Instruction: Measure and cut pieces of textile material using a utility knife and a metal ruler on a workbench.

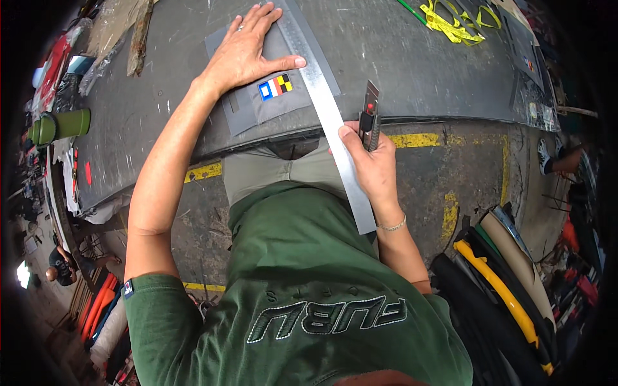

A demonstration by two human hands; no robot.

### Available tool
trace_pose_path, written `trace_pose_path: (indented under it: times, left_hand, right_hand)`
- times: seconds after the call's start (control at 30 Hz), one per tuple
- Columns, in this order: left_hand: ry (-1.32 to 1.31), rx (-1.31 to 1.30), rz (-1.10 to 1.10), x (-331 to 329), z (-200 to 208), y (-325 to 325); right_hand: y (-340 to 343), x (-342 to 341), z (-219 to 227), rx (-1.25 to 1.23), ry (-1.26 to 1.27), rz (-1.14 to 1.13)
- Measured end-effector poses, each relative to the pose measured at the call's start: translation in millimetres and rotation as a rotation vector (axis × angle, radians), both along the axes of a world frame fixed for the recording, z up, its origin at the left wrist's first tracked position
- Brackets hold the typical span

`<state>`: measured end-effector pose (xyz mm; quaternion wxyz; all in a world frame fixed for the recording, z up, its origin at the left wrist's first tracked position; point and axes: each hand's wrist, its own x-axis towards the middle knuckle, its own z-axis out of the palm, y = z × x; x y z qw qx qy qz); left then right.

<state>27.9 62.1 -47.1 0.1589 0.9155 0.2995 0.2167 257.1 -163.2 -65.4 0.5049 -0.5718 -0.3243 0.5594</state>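
My left hand [248, 55] lies flat and open on a grey piece of material [293, 106], its thumb and fingertips against a long metal ruler [331, 116]. A small patch of coloured flags [275, 87] sits on the grey material, just below that hand. The ruler runs from the table over its near edge toward my body. My right hand [370, 157] is closed around a snap-off utility knife [368, 122], blade out and pointing up, away from me. The same hand touches the ruler's right edge, its thumb beside it.
The dark worktable [386, 58] carries a yellow tape measure [450, 22] at the far right and a green bottle [64, 125] at the left. Rolls of material [496, 270] stand at lower right. A person [61, 264] is at far left; another's foot [546, 156] shows at right.
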Motion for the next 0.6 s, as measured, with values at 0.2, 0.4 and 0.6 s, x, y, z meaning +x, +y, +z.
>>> trace_pose_path:
  times: [0.2,0.4,0.6]
  left_hand:
    - [0.286,0.077,0.263,11.0,-1.8,-7.1]
    - [0.253,0.167,0.271,10.4,-6.6,-4.3]
    - [0.254,0.184,0.283,8.5,-12.2,-1.4]
  right_hand:
    - [-0.2,2.3,-4.7,0.001,0.060,-0.009]
    - [0.0,3.7,-3.8,0.006,0.079,0.004]
    - [0.6,4.4,-4.1,-0.003,0.076,0.009]
